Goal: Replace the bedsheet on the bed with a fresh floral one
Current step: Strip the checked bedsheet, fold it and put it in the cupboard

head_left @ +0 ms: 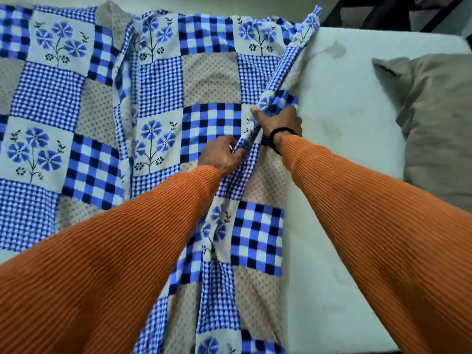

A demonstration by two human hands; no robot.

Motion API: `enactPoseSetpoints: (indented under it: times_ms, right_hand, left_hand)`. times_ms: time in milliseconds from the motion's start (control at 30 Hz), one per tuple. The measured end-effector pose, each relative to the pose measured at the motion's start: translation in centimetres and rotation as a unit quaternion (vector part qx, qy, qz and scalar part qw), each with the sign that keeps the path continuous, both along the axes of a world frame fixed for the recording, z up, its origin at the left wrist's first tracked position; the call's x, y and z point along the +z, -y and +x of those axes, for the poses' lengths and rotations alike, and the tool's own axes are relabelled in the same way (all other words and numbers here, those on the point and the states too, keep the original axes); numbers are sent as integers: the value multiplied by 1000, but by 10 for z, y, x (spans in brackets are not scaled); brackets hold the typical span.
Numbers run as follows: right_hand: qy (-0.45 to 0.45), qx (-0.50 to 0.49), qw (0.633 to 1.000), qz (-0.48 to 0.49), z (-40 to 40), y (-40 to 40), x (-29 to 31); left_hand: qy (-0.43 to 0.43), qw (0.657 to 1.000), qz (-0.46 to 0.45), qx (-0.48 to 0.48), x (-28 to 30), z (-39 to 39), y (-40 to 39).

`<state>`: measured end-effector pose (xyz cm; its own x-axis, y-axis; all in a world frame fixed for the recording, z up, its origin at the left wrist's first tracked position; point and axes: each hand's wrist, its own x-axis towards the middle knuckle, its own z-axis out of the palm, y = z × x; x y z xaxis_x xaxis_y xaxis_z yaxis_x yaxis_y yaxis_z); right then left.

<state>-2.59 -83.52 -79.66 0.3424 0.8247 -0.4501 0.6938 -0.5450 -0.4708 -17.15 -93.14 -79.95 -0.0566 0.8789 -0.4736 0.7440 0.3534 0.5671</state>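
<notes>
A bare white mattress (339, 139) fills the right half of the scene, its surface marked with faint stains, the darkest near its far edge. Spread over the left and centre of it lies the floral bedsheet (158, 98), a patchwork print of blue checks, fine blue gingham, dotted beige squares and panels of blue flowers, running from the far edge down to the near edge of the view. Its right-hand edge is gathered into a bunched ridge that runs from far to near, leaving the mattress to the right of it uncovered. A grey-beige pillow (439, 123) sits on the mattress at the far right, well apart from the sheet. Dark metal bars (383, 11) show beyond the mattress at the far right corner. Two arms in ribbed orange sleeves (383, 238) reach in from the near side. The right hand (279, 120), a black band (277, 135) around its wrist, is curled around the bunched edge of the sheet at the middle of the view. The left hand (221, 154), just near and left of it, pinches the same fold of fabric between thumb and fingers.
</notes>
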Motion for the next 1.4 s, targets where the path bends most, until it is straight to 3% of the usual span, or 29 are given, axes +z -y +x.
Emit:
enactPoseSetpoints:
  times_ms: [167,267,467,633,800,967,1167,1400]
  right_hand:
    - [45,37,994,95,-15,-67,6]
    - [92,60,989,95,-18,-108,14]
    - [75,-6,996,56,-7,-178,22]
    - [170,37,979,104,-9,-200,19]
    - [86,63,967,232,-56,-213,23]
    - [-2,178,944,277,-156,-211,28]
    - [-89,310,915,245,-294,-177,17]
    - [-6,348,927,140,-359,-147,-16]
  left_hand:
    - [29,991,-6,-127,6,-34,-34]
    - [38,987,-2,-154,-1,-47,-44]
    - [50,995,28,-79,-18,-27,-82]
    - [32,996,56,-67,-18,9,-131]
    - [106,982,138,71,-6,-15,-133]
    - [129,944,204,225,7,-104,-99]
    - [47,911,279,299,-7,-194,-35]
    - [33,907,223,356,-38,-242,2]
